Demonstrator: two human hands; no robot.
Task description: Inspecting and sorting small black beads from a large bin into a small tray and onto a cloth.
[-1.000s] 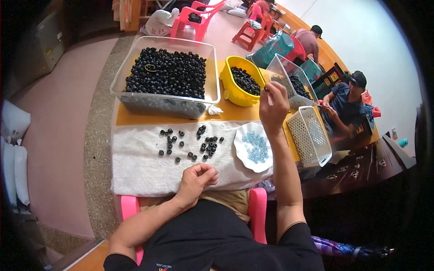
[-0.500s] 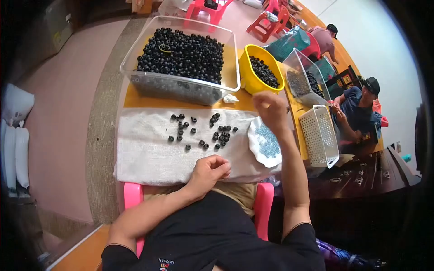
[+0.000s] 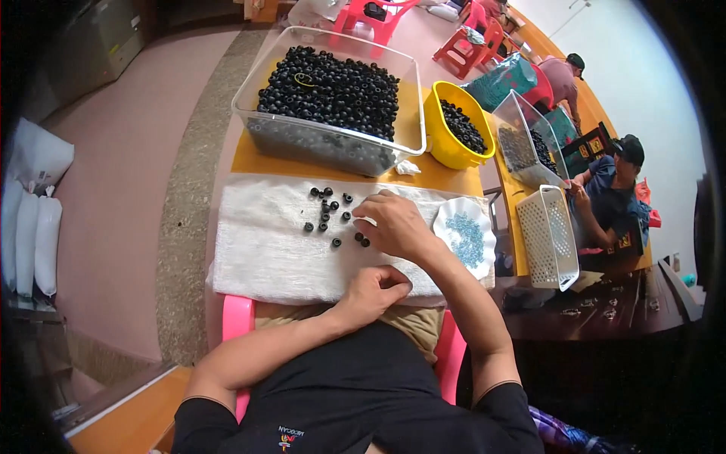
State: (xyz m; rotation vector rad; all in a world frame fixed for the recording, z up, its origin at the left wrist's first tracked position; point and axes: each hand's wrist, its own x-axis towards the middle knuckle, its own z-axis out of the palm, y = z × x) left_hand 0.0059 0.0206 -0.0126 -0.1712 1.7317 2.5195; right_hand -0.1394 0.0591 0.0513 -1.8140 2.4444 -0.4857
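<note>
Small round black beads with holes (image 3: pixel 324 217) lie loosely scattered on a white cloth (image 3: pixel 265 257). Over the right-hand part of that scatter is my right hand (image 3: pixel 395 223), palm down; its thumb and fingers are apart, and it hides some beads beneath. Closer to my body, my left hand (image 3: pixel 369 295) is closed in a pinch at the cloth's near edge. Whatever is between its fingertips is too small or hidden to name. A white scalloped dish (image 3: pixel 486 246) holding small pale-blue pieces (image 3: pixel 463 236) stands right of my right hand.
Beyond the cloth stand a large clear bin (image 3: pixel 333 140) of black beads and a yellow tub (image 3: pixel 454 157) of similar ones. A crumpled white tissue (image 3: pixel 407 168) lies between them. At right are another clear bin (image 3: pixel 522 170), a white perforated basket (image 3: pixel 546 242) and a seated person (image 3: pixel 605 189).
My right hand has come down and left from near the yellow tub to the beads on the cloth. My left hand keeps its pinch. The whole view has shifted slightly.
</note>
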